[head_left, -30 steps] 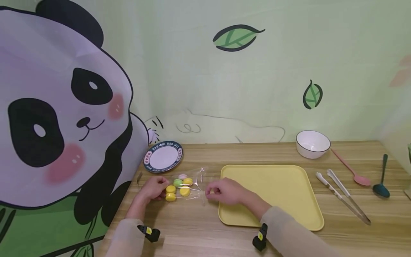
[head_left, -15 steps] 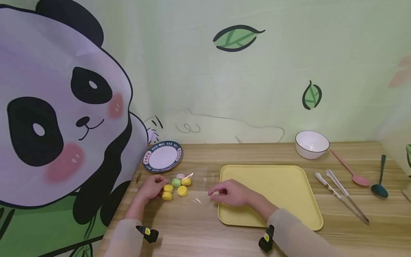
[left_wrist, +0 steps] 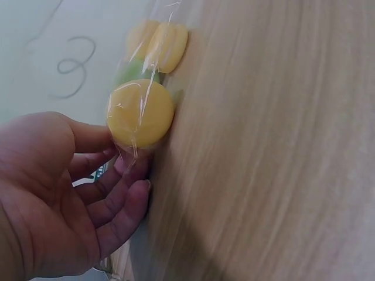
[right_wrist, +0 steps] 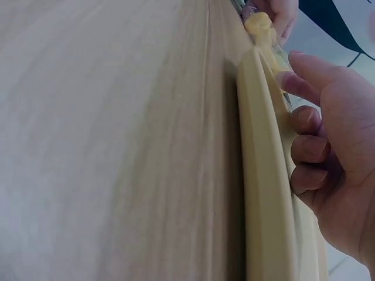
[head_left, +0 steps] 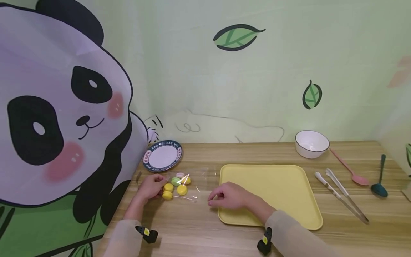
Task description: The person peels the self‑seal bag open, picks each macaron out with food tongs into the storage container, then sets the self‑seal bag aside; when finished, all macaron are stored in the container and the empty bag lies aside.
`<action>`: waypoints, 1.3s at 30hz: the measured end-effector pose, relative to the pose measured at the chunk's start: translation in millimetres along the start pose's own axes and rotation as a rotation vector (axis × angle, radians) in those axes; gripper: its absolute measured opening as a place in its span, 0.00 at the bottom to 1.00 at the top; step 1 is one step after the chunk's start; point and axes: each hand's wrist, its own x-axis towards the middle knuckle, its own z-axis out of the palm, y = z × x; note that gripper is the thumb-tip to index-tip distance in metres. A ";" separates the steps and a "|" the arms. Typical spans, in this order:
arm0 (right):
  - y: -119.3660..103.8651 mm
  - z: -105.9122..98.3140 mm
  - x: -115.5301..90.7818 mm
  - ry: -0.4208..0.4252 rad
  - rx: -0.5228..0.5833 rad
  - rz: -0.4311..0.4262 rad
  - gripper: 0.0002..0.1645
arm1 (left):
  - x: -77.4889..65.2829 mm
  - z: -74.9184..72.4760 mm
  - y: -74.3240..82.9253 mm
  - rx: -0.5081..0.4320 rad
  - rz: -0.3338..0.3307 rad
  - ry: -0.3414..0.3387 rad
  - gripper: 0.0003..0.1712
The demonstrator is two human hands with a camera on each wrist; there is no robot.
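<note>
A clear plastic bag (head_left: pixel 199 184) lies on the table with several macarons inside: yellow ones (head_left: pixel 182 190), a green one (head_left: pixel 175 181) and a pale pink one (head_left: pixel 180 175). At its left end, my left hand (head_left: pixel 151 187) pinches the plastic beside the yellow macarons. In the left wrist view a yellow macaron (left_wrist: pixel 140 113) sits just past the thumb and fingers of that hand (left_wrist: pixel 70 193). My right hand (head_left: pixel 229 195) hovers over the left edge of the yellow tray (head_left: pixel 276 189), near the bag's right end. Its fingers are loosely bent, with nothing visible in them.
Behind the bag is a round plate (head_left: pixel 163 156) with a dark patterned rim. A white bowl (head_left: pixel 312 144), a pink spoon (head_left: pixel 359 179), a dark ladle (head_left: pixel 379 190) and metal tongs (head_left: pixel 346 198) lie to the right of the tray. A printed backdrop stands behind the table (head_left: pixel 192 235).
My right hand has let go of the bag's right end and drawn slightly right and down. The bag with its macarons has shifted a little left. My left hand keeps its pinch.
</note>
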 end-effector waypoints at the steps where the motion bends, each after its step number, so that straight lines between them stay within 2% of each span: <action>1: 0.0 -0.4 -0.2 0.004 0.002 0.006 0.08 | -0.3 0.3 -0.7 0.000 0.004 0.005 0.17; 4: 0.3 -1.3 1.9 0.029 0.009 0.040 0.09 | -2.0 1.6 -3.1 0.030 0.068 0.035 0.21; 6: 0.2 -1.4 4.9 0.060 -0.003 0.081 0.11 | -4.7 2.7 -4.0 0.078 0.162 0.063 0.23; 10: -0.5 -2.2 12.8 0.148 -0.061 0.173 0.13 | -13.0 4.8 -3.6 0.188 0.394 0.108 0.23; 14: -1.4 -3.8 19.0 0.211 -0.116 0.252 0.18 | -21.2 7.8 -2.1 0.258 0.504 0.092 0.24; 20: 0.8 -5.4 20.0 0.197 -0.193 0.319 0.26 | -25.6 13.0 -1.5 0.371 0.540 0.080 0.22; 27: 5.0 -1.6 20.4 0.186 -0.244 0.356 0.26 | -24.5 15.0 -2.9 0.423 0.567 0.163 0.18; 35: 5.3 -1.6 20.3 0.186 -0.254 0.351 0.25 | -24.8 17.6 -1.6 0.395 0.587 0.261 0.06; 39: 4.1 -3.0 19.6 0.174 -0.249 0.347 0.26 | -24.0 16.4 -4.2 0.314 0.601 0.274 0.05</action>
